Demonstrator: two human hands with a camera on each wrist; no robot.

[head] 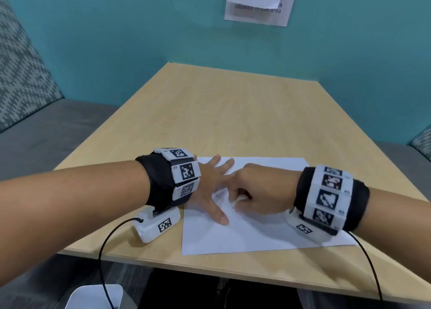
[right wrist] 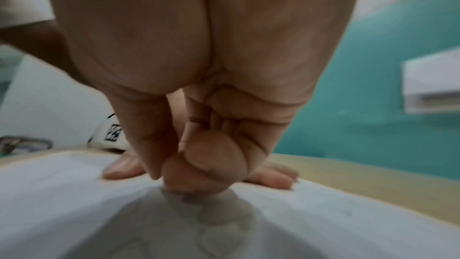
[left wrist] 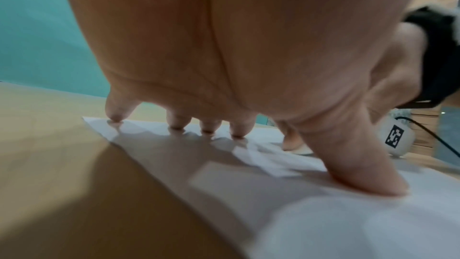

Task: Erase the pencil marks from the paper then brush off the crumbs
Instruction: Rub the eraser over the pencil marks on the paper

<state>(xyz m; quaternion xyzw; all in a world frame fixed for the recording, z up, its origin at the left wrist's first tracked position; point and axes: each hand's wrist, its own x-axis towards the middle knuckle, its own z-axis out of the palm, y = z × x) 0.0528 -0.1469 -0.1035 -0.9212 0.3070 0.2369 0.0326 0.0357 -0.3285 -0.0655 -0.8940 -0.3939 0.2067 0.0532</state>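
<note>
A white sheet of paper (head: 245, 234) lies at the near edge of the table. My left hand (head: 214, 185) lies flat on the sheet's left part with the fingers spread, and its fingertips (left wrist: 178, 125) and thumb (left wrist: 361, 164) press the paper (left wrist: 323, 224) down. Just to its right, my right hand (head: 242, 196) is curled around a small white eraser (head: 238, 199) and holds it against the sheet. In the right wrist view the curled fingers (right wrist: 206, 164) hide the eraser. Faint pencil outlines (right wrist: 214, 239) show on the paper (right wrist: 74, 204) below them.
The light wooden table (head: 210, 110) runs back to a teal wall with a paper notice (head: 258, 2). A grey bench seat (head: 35, 133) is on the left. Black cables hang from both wrist units over the table's near edge, and a white object (head: 93, 297) sits below it.
</note>
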